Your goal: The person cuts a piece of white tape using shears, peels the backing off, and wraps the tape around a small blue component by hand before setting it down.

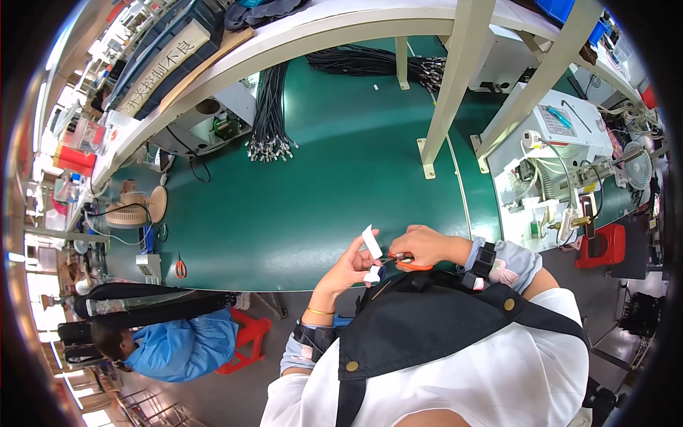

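At the near edge of the green table [334, 242], both my hands are close together in front of my apron. My right hand [425, 246] is closed round a pair of orange-handled scissors [415, 266], their front end pointing toward the left hand. Pinched in my left hand [346, 269] is a white strip [371, 243] that sticks up past the fingers. A small white piece [372, 275] with a dark part beside it shows below, at the same fingers. I cannot make out whether the blades touch the strip.
Bundles of black cables [269, 117] with metal ends lie at the back. A frame leg [455, 85] stands on the table, with a white machine [548, 124] to the right. Other orange-handled scissors [181, 268] and a fan [131, 212] are at left. A person in blue [186, 345] sits nearby.
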{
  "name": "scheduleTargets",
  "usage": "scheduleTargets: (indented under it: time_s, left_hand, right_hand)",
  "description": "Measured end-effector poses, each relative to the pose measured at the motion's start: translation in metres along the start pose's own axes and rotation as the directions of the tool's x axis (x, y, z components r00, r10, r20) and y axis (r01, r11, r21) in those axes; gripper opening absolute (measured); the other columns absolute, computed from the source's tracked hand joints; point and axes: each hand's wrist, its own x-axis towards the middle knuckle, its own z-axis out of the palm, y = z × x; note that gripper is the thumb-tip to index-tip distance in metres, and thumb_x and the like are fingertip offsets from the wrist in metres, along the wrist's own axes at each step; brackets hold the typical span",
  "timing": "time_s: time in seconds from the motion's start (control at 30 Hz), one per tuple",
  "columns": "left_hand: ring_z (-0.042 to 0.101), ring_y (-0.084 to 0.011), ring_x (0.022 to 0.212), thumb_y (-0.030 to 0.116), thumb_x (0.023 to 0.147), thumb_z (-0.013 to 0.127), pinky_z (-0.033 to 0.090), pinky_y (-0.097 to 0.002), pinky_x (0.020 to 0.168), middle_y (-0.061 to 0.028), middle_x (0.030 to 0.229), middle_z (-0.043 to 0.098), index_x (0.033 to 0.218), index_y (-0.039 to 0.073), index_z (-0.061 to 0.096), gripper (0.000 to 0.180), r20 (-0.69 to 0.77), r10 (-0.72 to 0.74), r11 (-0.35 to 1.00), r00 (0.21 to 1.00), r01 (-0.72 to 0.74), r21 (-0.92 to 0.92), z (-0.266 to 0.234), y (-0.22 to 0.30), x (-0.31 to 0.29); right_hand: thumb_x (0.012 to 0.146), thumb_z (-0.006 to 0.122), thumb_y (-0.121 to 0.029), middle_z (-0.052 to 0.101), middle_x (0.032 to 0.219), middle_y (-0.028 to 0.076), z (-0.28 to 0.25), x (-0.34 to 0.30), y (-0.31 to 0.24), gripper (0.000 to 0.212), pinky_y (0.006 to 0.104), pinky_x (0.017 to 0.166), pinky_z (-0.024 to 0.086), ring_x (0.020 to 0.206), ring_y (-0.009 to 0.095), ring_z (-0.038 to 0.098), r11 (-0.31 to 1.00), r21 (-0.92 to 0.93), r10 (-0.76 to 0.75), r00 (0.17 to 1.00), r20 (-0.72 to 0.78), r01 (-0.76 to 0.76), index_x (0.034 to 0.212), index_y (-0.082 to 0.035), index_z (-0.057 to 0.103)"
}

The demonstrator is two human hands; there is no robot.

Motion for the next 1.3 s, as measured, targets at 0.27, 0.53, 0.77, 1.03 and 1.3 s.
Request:
scheduleTargets:
  time_s: [0.27,0.53,0.77,1.03,1.3]
  left_hand:
    - [0.06,-0.025,0.082,0.006,0.066,0.07,0.049,-0.0358,0.056,-0.0128,0.093,0.057,0.138,0.025,0.022,0.089,-0.531,0.247,0.239,0.811,0.48,0.844,-0.087,-0.059,0.006]
    - [0.056,-0.0282,0.087,0.012,0.061,0.075,0.046,-0.0396,0.068,-0.0098,0.095,0.055,0.134,0.023,0.031,0.085,-0.342,0.595,-0.051,0.728,0.459,0.887,-0.08,-0.065,0.012]
    - [0.043,-0.0101,0.073,0.011,0.062,0.074,0.036,-0.0222,0.057,0.0015,0.086,0.044,0.12,0.015,0.05,0.063,-0.276,0.496,0.523,0.823,-0.029,0.852,-0.016,-0.007,-0.011]
    - [0.04,-0.0103,0.069,0.003,0.067,0.067,0.036,-0.0239,0.058,0.001,0.082,0.044,0.114,0.008,0.051,0.05,-0.307,0.46,0.572,0.833,-0.013,0.82,-0.007,0.006,-0.044]
    - [0.034,-0.0029,0.061,0.01,0.079,0.061,0.027,-0.017,0.052,0.0063,0.075,0.043,0.099,0.005,0.055,0.022,-0.463,0.29,0.94,0.838,-0.157,0.304,0.009,0.037,-0.069]
  right_hand:
    - [0.072,0.062,-0.029,0.061,0.088,0.004,0.048,-0.026,0.067,0.025,0.0361,0.07,0.042,0.085,0.022,0.059,0.739,-0.447,0.447,0.864,-0.233,-0.503,0.09,-0.013,0.058]
    - [0.073,0.064,-0.023,0.06,0.092,0.008,0.041,-0.008,0.051,0.028,0.0341,0.074,0.045,0.089,0.021,0.059,0.79,-0.187,0.322,0.654,-0.684,-0.584,0.097,-0.01,0.06]
    - [0.079,0.063,-0.038,0.061,0.098,0.003,-0.009,0.064,-0.03,0.037,0.0292,0.074,0.041,0.091,0.014,0.056,0.307,0.938,0.556,0.83,-0.041,-0.159,0.101,-0.009,0.061]
    - [0.082,0.062,-0.034,0.061,0.094,0.002,0.013,0.086,-0.063,0.028,0.0227,0.068,0.038,0.087,0.012,0.055,0.1,0.973,0.574,0.811,0.112,-0.206,0.097,-0.01,0.061]
    - [0.083,0.062,-0.022,0.058,0.083,0.001,-0.002,0.091,-0.099,0.018,0.023,0.065,0.04,0.07,0.007,0.05,0.186,0.898,0.39,0.809,-0.44,0.399,0.086,-0.005,0.056]
